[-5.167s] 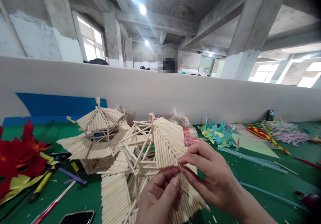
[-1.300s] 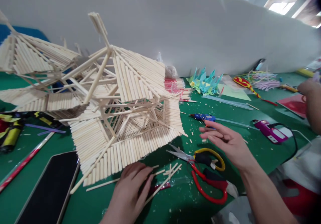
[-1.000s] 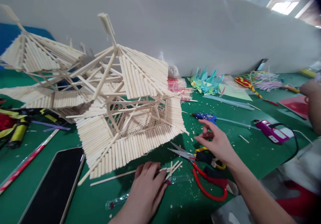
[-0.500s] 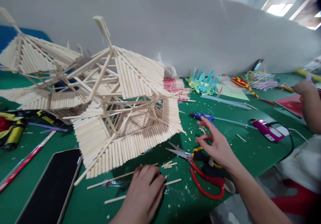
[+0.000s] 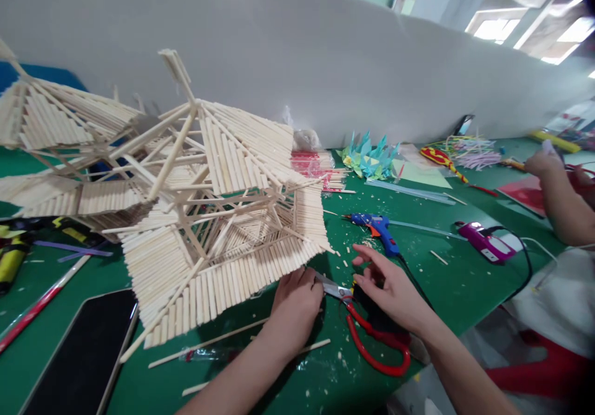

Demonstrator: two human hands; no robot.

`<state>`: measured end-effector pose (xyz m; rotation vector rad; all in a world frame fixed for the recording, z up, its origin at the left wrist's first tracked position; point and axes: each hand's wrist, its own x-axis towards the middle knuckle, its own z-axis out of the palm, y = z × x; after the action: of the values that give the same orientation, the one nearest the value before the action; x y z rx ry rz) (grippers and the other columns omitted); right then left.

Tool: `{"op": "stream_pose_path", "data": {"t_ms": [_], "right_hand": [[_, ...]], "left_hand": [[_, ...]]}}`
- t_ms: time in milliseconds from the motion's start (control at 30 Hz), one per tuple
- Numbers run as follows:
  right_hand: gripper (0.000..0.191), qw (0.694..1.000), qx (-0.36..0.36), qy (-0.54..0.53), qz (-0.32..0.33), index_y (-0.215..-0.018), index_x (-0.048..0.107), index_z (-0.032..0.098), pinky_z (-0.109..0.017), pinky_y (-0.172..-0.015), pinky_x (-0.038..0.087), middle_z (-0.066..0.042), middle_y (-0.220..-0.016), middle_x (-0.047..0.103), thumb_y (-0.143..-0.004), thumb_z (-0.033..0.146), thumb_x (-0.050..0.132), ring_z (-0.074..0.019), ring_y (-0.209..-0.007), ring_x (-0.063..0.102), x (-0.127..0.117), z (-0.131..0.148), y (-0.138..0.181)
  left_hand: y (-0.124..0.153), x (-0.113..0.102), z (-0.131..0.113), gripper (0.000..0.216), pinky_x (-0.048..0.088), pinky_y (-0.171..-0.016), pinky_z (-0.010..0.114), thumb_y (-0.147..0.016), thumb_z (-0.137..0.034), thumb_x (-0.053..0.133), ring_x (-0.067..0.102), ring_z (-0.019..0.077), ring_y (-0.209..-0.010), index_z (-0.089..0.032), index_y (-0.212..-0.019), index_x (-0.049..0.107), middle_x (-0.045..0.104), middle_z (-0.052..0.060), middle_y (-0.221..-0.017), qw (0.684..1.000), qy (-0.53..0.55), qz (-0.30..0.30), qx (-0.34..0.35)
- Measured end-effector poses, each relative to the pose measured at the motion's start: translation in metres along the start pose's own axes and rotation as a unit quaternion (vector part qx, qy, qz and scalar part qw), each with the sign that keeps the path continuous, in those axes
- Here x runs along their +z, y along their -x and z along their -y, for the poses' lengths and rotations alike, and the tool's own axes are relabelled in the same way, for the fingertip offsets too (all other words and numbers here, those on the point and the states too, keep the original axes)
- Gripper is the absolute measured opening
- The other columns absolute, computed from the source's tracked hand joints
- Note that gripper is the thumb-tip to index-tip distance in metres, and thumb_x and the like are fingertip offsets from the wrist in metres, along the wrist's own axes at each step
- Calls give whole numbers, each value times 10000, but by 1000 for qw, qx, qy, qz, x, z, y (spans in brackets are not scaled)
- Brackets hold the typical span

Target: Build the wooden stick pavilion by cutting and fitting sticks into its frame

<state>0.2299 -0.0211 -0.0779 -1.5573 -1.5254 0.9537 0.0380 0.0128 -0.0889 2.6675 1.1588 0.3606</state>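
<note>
My left hand [image 5: 297,297] reaches down at the front edge of a pavilion model [image 5: 232,272] built of thin wooden sticks. Its fingers are curled down beside the blade tips of red-handled scissors [image 5: 379,340]; what they hold, if anything, is hidden. My right hand [image 5: 393,288] hovers just above the scissors with its fingers apart, holding nothing. Partly under it lies a black object I cannot make out. A blue glue gun [image 5: 379,226] with a clear glue stick in its back lies beyond my right hand. Loose wooden sticks [image 5: 209,342] lie under my left forearm.
A phone [image 5: 79,353] lies at the front left, near a second stick model [image 5: 69,117]. Red-wrapped sticks [image 5: 311,164], a turquoise paper craft [image 5: 369,158] and a magenta device [image 5: 488,241] with a black cable stand farther back. A co-worker's hand [image 5: 542,164] is at the right.
My left hand has moved forward and right, from the loose sticks to the scissors' tips. My right hand has drawn back slightly from the glue gun. The view has shifted a little.
</note>
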Motion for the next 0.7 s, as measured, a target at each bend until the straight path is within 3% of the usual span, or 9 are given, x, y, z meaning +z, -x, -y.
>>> {"op": "stream_pose_path", "data": {"t_ms": [167,300,500,700], "right_hand": [[391,999,14,-34,-7,-1185,455,239,-265,-635,377,-22,-973,533,-800,200,508,-118,-654,440,-3,-1,1],[340,993,33,-113,-5,-1140,494,223,-255,-643,357,-19,-906,568,-802,238,521,-130,-713,465,0,2,-1],[320,948,88,-303,43,-1089,502,199,-213,-461,236,19,-704,545,-779,273,533,-63,-478,322,19,11,-5],[341,901,104,-413,80,-1061,520,181,-212,-460,200,9,-689,561,-735,245,593,-48,-471,315,33,23,-6]], "left_hand": [[-17,4,0,224,417,-739,402,-791,-55,435,535,258,-798,-155,-707,618,610,93,-799,998,65,-3,1],[-24,3,-1,228,420,-763,372,-826,-129,412,554,235,-795,-156,-775,632,629,85,-798,982,178,-36,-46],[-13,-5,-3,223,479,-715,277,-831,-235,427,627,178,-762,-148,-863,630,689,57,-806,911,384,-48,-146],[-3,-3,-11,259,494,-642,263,-738,-253,523,625,191,-734,-96,-917,625,680,97,-828,846,499,-57,-177]]}}
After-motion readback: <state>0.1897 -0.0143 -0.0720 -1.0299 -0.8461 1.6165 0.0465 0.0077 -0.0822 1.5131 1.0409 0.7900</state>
